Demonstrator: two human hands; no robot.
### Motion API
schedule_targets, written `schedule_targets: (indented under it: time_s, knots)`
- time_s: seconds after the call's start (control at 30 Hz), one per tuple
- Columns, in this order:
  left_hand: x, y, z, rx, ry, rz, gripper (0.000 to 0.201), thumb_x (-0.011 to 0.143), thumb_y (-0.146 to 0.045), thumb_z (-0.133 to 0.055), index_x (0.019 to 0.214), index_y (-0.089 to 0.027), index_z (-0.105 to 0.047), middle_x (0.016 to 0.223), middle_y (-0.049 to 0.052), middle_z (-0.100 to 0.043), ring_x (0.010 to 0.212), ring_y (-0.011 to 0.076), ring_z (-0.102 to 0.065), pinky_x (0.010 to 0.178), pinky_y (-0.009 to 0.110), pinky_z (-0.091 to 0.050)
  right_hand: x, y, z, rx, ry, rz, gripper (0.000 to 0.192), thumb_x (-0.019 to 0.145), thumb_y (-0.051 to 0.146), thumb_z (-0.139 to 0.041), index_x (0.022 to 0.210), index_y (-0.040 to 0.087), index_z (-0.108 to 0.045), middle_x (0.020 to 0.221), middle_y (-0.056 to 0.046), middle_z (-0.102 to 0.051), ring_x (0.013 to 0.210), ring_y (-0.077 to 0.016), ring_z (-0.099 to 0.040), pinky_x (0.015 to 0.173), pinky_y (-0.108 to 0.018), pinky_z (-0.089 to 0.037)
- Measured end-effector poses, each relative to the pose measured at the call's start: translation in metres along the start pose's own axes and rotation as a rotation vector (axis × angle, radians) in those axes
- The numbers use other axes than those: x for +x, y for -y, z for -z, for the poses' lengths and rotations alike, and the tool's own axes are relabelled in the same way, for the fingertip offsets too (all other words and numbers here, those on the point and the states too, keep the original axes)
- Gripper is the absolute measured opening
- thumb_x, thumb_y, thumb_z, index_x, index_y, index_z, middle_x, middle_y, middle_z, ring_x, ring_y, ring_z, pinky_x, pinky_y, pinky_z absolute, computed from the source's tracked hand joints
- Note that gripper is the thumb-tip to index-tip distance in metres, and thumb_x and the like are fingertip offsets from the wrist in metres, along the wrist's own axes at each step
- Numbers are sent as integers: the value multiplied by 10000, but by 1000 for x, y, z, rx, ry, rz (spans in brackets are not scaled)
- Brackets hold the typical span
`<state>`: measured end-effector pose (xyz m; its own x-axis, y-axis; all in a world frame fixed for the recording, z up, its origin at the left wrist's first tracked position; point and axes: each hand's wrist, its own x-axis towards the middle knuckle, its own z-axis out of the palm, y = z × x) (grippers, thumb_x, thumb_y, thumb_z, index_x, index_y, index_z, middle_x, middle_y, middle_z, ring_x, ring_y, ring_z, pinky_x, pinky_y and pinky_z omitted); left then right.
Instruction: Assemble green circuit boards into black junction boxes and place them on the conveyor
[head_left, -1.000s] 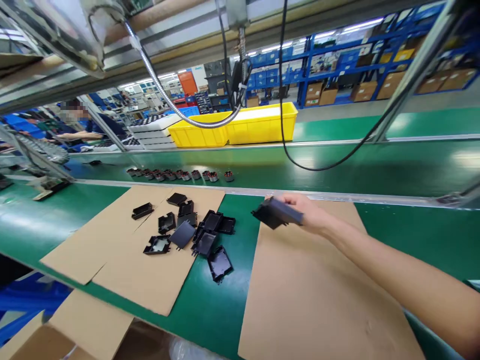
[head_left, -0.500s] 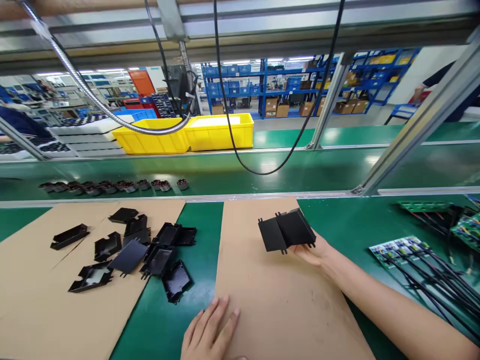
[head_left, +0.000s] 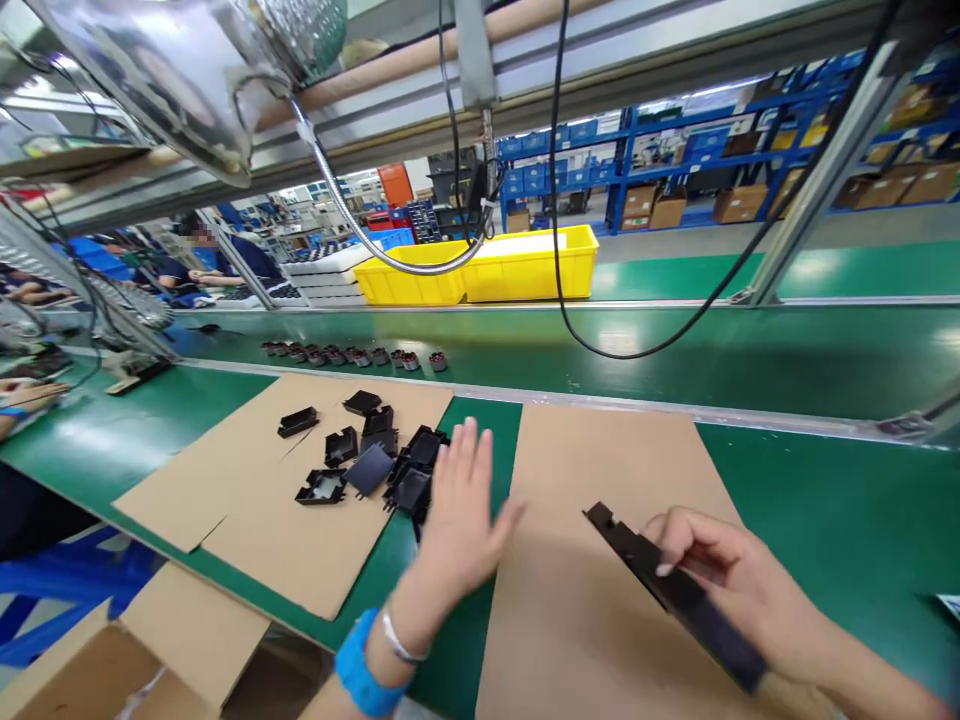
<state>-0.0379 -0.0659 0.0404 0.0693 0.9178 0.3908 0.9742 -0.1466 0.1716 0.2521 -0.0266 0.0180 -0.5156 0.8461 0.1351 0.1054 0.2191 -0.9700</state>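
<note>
My right hand (head_left: 750,580) grips black plastic housings (head_left: 701,610) over the right cardboard sheet (head_left: 592,440). They are seen edge-on, so I cannot tell how many there are. Fingers spread, my left hand (head_left: 459,510) is slightly blurred beside the loose black housings (head_left: 370,470), covering part of the group. It seems to hold nothing. Most of those housings lie on the left cardboard sheet (head_left: 292,560), some overlapping one another. A blue wristband (head_left: 367,665) and a pale bracelet are on my left wrist.
Small round metal parts (head_left: 330,355) stand in a row on the green shelf behind the bench. Yellow bins (head_left: 532,265) sit farther back. A black cable (head_left: 559,200) hangs in front. An open carton (head_left: 97,660) is below at left. Other people work at far left.
The view has swung left. My left hand has lifted off the right cardboard and reached toward the loose housings. My right hand has come nearer and turned its housings edge-on.
</note>
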Motion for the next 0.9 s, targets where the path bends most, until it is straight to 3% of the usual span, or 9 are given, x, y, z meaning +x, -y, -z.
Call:
schedule_targets:
  time_s: [0.07,0.13,0.23,0.33,0.4,0.6,0.7,0.8,0.9]
  knots:
    - [1,43,7,132,124,90,723,919,-505,-467,1496,-123,-254,1583,175,-157,1462,345,-110,1153,535,-207,10,-8,0,-275,37,170,170,910,356,-537,795,231,-543,843,-76,-632,730,-204,-588,645,-341,-489]
    - [6,75,11,203,174,153,688,881,-469,-551,1457,-146,-361,1526,199,-286,1419,383,-222,1101,551,-291,19,-22,-10,-475,32,357,137,931,228,-463,813,234,-534,818,-69,-614,734,-203,-569,655,-345,-470]
    - [18,99,8,219,217,151,471,829,-383,-651,1273,-235,-599,1316,145,-533,1274,357,-431,1010,494,-412,28,-41,-25,-577,12,513,148,918,125,-421,832,225,-489,783,-57,-583,712,-196,-539,630,-340,-450]
    - [27,107,2,226,250,124,132,812,-282,-667,917,-249,-739,1118,81,-624,1113,282,-541,902,373,-487,29,-49,-28,-574,40,534,140,900,83,-441,883,221,-459,826,-55,-574,761,-194,-538,660,-344,-455]
    - [31,111,2,238,239,133,110,839,-267,-627,842,-235,-733,1045,66,-633,1007,246,-579,832,333,-505,28,-49,-25,-556,63,524,149,893,73,-451,900,222,-454,839,-54,-567,778,-193,-534,672,-345,-455]
    - [65,142,10,319,90,232,272,943,-343,-473,1005,-182,-683,1110,100,-601,1066,247,-554,939,358,-447,26,-48,-23,-548,93,504,143,873,82,-465,913,220,-457,835,-62,-553,771,-203,-517,664,-363,-443]
    - [86,155,6,362,86,283,229,929,-325,-517,980,-154,-659,1092,93,-603,1070,255,-549,927,423,-440,25,-47,-25,-551,83,498,140,867,80,-454,898,217,-452,822,-62,-545,767,-205,-507,661,-363,-440]
    - [92,154,0,386,112,301,161,881,-263,-589,953,-133,-649,1102,109,-614,1104,287,-539,926,495,-425,27,-45,-30,-555,81,506,126,864,89,-442,877,213,-454,800,-60,-534,748,-201,-490,646,-355,-430]
    - [80,140,0,372,102,253,233,879,-242,-555,1062,-132,-650,1284,187,-542,1244,355,-454,987,546,-379,35,-43,-41,-543,96,520,106,869,106,-429,847,208,-450,783,-56,-523,737,-198,-474,640,-348,-420]
